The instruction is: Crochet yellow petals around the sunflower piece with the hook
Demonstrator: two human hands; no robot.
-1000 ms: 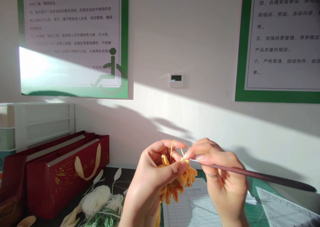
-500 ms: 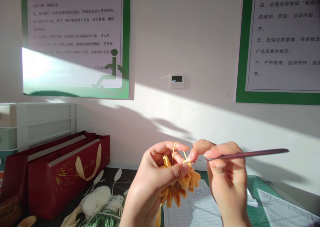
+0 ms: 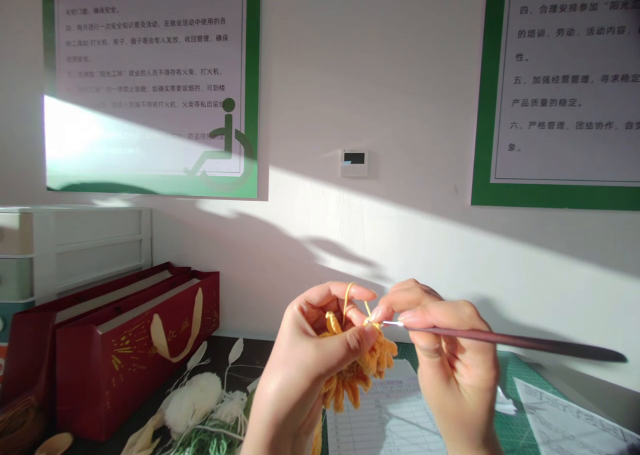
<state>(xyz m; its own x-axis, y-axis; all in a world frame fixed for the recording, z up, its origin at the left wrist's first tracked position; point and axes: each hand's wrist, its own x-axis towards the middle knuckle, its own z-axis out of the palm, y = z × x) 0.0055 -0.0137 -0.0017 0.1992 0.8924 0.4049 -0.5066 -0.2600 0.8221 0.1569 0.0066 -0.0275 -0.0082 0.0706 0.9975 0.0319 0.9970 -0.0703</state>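
My left hand (image 3: 320, 355) is closed on a yellow-orange crocheted flower (image 3: 345, 383), its thumb pressing near the flower's upper edge. A strand of yellow yarn (image 3: 346, 300) loops over the raised left index finger and runs down to the stitches. In my right hand (image 3: 447, 348) is a crochet hook (image 3: 510, 339) with a dark reddish handle, gripped between thumb and fingers. The hook's thin metal shaft points left and its tip meets the flower's edge by the left thumb. Fingers and yarn hide the very tip.
Below the hands lie a printed sheet (image 3: 380, 415) and a green cutting mat (image 3: 515, 368). To the left are red gift bags (image 3: 145, 348), a white yarn ball (image 3: 193, 401), green yarn (image 3: 210, 435) and a drawer unit (image 3: 100, 241). A white wall rises behind.
The crochet hook's handle end has swung down and to the right, so it now slopes downward. My right hand has tilted with it. The left hand and flower have barely moved.
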